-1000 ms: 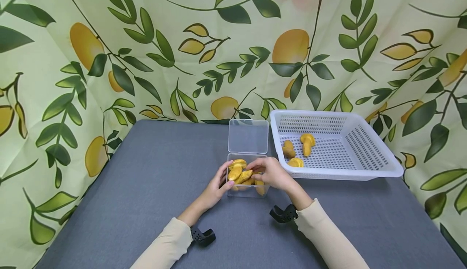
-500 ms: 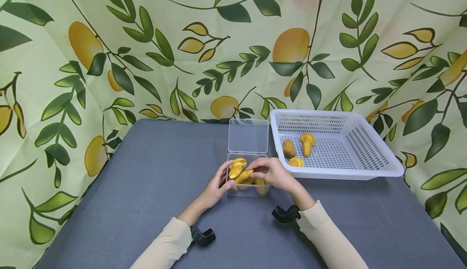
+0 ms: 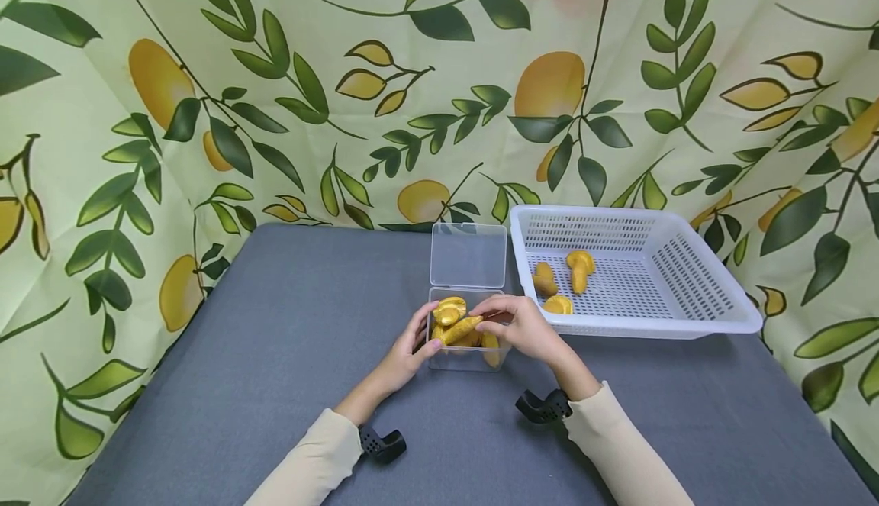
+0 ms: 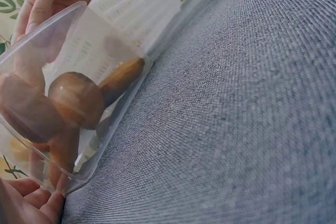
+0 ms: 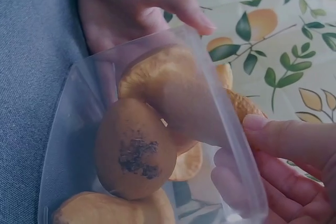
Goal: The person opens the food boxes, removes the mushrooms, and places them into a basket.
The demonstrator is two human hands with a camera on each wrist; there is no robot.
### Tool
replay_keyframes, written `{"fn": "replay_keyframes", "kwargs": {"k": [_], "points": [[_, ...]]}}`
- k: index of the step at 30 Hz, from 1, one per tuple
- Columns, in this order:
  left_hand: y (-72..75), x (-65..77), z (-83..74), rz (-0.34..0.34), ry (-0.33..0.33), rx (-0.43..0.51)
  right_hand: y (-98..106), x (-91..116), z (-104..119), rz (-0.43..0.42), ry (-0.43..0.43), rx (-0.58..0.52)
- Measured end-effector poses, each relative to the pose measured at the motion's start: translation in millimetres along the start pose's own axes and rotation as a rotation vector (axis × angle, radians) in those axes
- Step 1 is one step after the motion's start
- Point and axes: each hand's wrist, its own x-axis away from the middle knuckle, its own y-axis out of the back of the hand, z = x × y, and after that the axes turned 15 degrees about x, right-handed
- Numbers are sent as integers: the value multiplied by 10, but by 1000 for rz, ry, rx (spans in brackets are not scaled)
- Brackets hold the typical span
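A clear plastic box (image 3: 450,361) stands on the table, its hinged lid (image 3: 468,254) swung back. Several yellow-brown mushrooms (image 4: 77,98) are heaped inside, one with a dark patch on its cap (image 5: 137,153). At the box's left side my left hand (image 3: 407,349) grips the wall, thumb at the front corner and fingers along the side. From the right, my right hand (image 3: 523,328) reaches over the rim and pinches the end of a mushroom (image 3: 460,331) between thumb and fingers. That mushroom lies slanted across the top of the heap, beside another mushroom (image 3: 450,308) at the back left.
Right of the box, a white slotted basket (image 3: 655,328) holds 3 more mushrooms (image 3: 580,271) near its left end. A grey cloth (image 3: 330,285) covers the table. Behind hangs a leaf-and-fruit patterned curtain (image 3: 288,2). Black wrist mounts (image 3: 542,407) sit at both sleeves.
My right hand has shifted slightly right, and the pinched mushroom has moved a little right with it. The back-left mushroom has tipped, its lower end now higher. My left hand stays put.
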Motion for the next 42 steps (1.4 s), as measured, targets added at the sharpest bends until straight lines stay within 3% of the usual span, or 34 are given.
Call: {"fn": "replay_keyframes", "kwargs": {"k": [21, 33, 42], "points": [[5, -13, 2, -10, 24, -20, 126, 76, 15, -133, -145, -95], [-3, 4, -14, -11, 53, -18, 190, 111, 43, -146, -168, -149], [-2, -2, 10, -13, 27, -9, 294, 129, 64, -200, -190, -130]]}}
